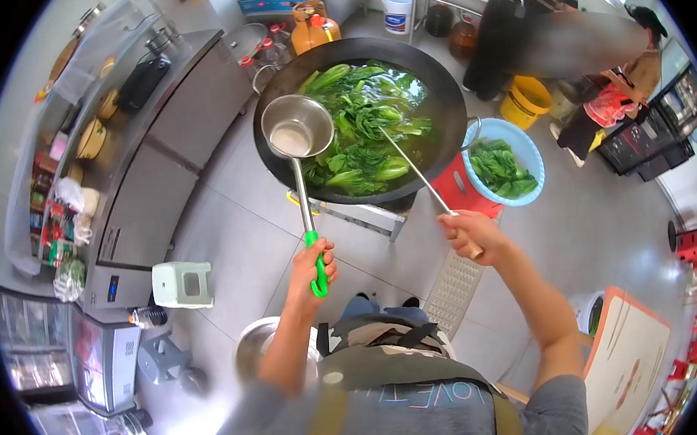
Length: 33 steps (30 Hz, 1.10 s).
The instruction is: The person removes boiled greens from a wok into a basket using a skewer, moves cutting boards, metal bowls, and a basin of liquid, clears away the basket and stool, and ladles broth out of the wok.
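Note:
A large dark wok (444, 142) holds leafy greens (358, 124) in watery liquid. My left hand (310, 270) is wrapped round the green handle of a metal ladle (298, 126). Its deep round bowl is over the wok's left side, and I cannot tell whether it touches the greens. In my right hand (479, 239) is the wooden handle of a long, thin metal-shafted cooking utensil (420, 176). The shaft slants into the middle of the wok, where the greens hide its far end.
Right of the wok, a blue basin (531, 146) of loose greens rests on a red bucket (463, 187). A pale stool (182, 284) stands left, near the steel counter (152, 183). An orange gas cylinder (315, 32) is behind the wok. Other people (512, 20) stand at back right.

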Available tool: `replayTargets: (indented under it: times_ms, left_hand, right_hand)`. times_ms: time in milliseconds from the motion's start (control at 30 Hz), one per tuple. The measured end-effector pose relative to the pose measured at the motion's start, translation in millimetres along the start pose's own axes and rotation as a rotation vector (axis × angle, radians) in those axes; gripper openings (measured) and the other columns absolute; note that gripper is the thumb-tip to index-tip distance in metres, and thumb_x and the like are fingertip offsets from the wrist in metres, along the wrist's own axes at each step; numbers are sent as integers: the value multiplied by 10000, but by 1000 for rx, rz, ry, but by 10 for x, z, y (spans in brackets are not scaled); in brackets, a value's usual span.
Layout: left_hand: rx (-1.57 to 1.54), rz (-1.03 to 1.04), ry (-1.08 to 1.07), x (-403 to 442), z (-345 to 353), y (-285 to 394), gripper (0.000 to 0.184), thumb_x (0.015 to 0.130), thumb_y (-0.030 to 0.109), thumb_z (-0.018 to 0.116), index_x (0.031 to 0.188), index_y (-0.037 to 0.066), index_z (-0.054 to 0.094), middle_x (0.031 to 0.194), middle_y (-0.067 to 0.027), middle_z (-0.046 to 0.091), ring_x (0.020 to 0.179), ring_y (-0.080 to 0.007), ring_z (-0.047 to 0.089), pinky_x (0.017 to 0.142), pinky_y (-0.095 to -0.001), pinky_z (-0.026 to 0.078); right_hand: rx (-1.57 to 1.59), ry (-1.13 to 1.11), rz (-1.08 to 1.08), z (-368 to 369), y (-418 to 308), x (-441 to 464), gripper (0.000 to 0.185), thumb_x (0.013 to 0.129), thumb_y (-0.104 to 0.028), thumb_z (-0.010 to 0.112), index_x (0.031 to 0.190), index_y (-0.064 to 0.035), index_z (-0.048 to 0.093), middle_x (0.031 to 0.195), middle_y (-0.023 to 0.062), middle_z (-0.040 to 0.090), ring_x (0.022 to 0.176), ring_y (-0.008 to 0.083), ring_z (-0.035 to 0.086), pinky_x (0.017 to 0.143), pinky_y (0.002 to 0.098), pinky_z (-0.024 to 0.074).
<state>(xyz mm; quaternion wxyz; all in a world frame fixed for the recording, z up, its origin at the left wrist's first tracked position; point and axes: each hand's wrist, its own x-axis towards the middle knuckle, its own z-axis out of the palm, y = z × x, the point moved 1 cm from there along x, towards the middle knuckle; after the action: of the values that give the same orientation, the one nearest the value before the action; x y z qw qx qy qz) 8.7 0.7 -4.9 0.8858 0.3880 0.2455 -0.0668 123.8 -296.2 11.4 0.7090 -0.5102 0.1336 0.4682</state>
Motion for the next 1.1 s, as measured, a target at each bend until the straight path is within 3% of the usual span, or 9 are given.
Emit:
replayTargets:
  times_ms: [67,100,200,300,400,500,833,1000,1100]
  left_hand:
    - [139,40,89,-51,-48,166,195,798,194,532,842,18,461,623,-39,490,439,-99,455,388,-234,379]
    - [171,50,102,-194,207,-204,179,794,178,529,830,16,462,623,-40,491,435,-98,452,383,-235,377]
    - [502,135,243,-473,201,84,139,781,137,523,798,12,465,623,-45,491,425,-94,447,370,-239,373]
    - [608,151,271,-594,170,131,123,772,116,527,780,12,463,620,-47,488,418,-90,444,359,-237,367]
    - [685,130,296,-623,135,169,131,768,117,536,774,11,459,601,-42,479,402,-87,439,345,-236,358]
    - [715,154,310,-658,135,139,147,767,129,541,758,11,454,577,-36,470,389,-87,436,334,-239,349]
    - [826,277,435,-625,117,-115,166,771,147,541,741,15,445,558,-30,468,384,-88,436,336,-247,350]
    - [704,227,469,-568,468,-281,158,769,144,536,746,16,448,559,-29,464,392,-87,433,341,-244,351]
    - [555,257,443,-548,655,-553,156,771,145,534,754,15,451,566,-28,458,399,-85,432,342,-238,349]
  right_hand:
    - [-388,215,-155,153,-120,3,240,779,-237,529,906,-51,449,711,139,543,477,201,546,364,281,427]
    - [-673,360,-158,-69,-190,-410,232,772,-211,521,901,-35,441,690,143,537,460,204,539,357,293,424]
    - [-1155,496,-223,33,-37,-322,234,750,-134,484,884,39,402,616,161,516,402,211,517,328,338,412]
    - [-1147,465,-88,120,43,-286,187,741,-113,464,766,69,425,577,160,513,410,230,520,317,346,391]
    - [-983,169,94,255,-73,-164,164,712,-69,456,616,64,443,518,145,491,401,240,502,313,338,361]
    - [-1068,72,56,281,-98,142,160,670,-13,467,519,35,446,481,124,464,393,234,477,317,325,338]
    - [-498,-178,190,312,-353,356,189,725,-32,527,564,-50,429,476,41,440,359,135,413,314,284,326]
    - [538,-395,492,80,-519,363,112,808,-76,457,707,-30,437,507,-44,338,378,20,336,318,159,308]
    - [772,-582,474,-82,-416,164,107,834,-77,405,767,0,437,568,-34,364,403,27,361,323,166,324]
